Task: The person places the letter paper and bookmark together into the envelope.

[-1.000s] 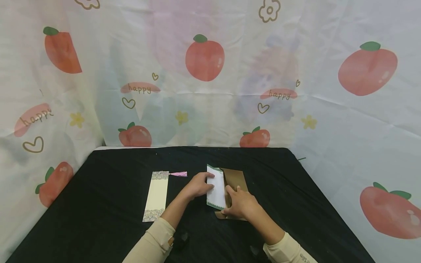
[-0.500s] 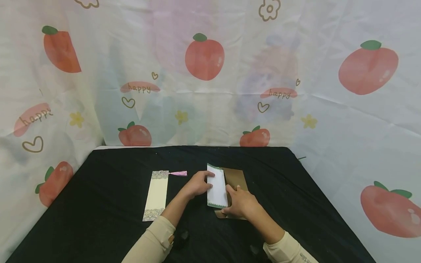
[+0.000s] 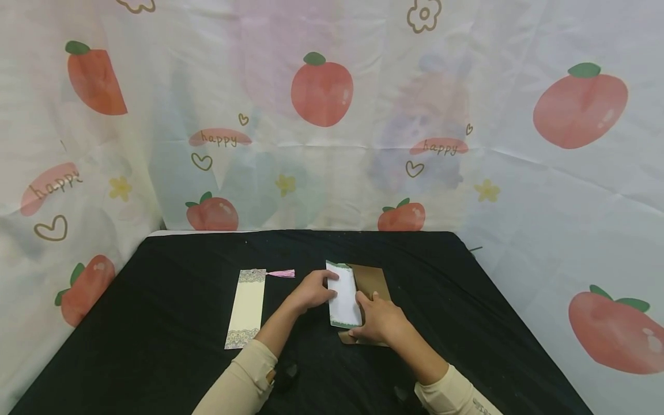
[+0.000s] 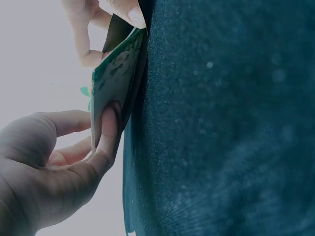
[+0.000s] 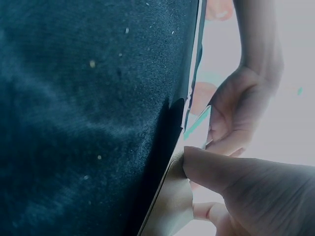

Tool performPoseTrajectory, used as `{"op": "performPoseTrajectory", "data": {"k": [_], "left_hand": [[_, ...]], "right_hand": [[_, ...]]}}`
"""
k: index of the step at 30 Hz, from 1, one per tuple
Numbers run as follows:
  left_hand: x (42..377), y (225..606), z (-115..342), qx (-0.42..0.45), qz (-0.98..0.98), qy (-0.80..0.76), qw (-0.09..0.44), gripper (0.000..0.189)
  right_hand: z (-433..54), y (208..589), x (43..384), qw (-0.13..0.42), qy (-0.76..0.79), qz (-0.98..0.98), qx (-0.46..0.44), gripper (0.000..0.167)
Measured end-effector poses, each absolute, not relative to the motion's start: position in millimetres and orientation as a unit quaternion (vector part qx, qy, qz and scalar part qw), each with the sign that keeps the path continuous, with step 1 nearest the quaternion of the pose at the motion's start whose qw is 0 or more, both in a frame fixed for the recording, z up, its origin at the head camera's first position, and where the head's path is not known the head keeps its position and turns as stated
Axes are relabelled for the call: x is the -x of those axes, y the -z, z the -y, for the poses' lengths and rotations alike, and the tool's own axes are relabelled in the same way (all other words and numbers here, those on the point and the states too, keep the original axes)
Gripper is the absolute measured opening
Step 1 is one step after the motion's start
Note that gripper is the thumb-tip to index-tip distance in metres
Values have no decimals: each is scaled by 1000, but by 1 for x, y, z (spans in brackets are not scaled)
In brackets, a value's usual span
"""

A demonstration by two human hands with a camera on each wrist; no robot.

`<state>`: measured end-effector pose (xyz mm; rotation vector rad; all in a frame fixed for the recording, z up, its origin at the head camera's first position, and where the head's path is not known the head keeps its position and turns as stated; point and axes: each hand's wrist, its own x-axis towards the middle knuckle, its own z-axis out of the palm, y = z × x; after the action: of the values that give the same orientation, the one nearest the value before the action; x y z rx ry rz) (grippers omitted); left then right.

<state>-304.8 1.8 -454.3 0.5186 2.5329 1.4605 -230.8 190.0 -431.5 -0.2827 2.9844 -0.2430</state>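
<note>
A white card (image 3: 343, 305) with green patterned edges stands tilted over the left side of a brown paper envelope (image 3: 370, 279). My left hand (image 3: 311, 291) pinches the card by its left edge; in the left wrist view a finger (image 4: 109, 129) lies along its underside. My right hand (image 3: 383, 320) holds the envelope by its near left part, thumb and fingers spread along the edge beside the card. In the right wrist view the thumb (image 5: 209, 169) presses on the envelope (image 5: 170, 201). How much of the card lies inside the envelope is hidden.
A cream bookmark (image 3: 245, 305) with lace-patterned ends and a pink tassel (image 3: 282, 274) lies flat to the left of my left forearm. Black cloth (image 3: 155, 323) covers the table. A fruit-printed curtain (image 3: 321, 173) stands behind and on both sides.
The card's lower end has shifted slightly right, further over the envelope, and its tilt has altered. Both hands stay nearly where they were; the bookmark has not moved.
</note>
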Motion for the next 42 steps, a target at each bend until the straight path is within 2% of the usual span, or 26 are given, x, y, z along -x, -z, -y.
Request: {"op": "performPoseTrajectory", "data": {"k": [7, 20, 42], "left_hand": [[305, 456, -4, -168, -847, -494, 99, 34], [308, 457, -8, -168, -831, -520, 105, 38], [312, 456, -19, -167, -839, -507, 105, 39]], "right_hand": [[-190, 432, 229, 69, 85, -990, 93, 79], [-189, 429, 226, 73, 82, -990, 94, 86], [-188, 429, 229, 76, 81, -989, 93, 86]]}}
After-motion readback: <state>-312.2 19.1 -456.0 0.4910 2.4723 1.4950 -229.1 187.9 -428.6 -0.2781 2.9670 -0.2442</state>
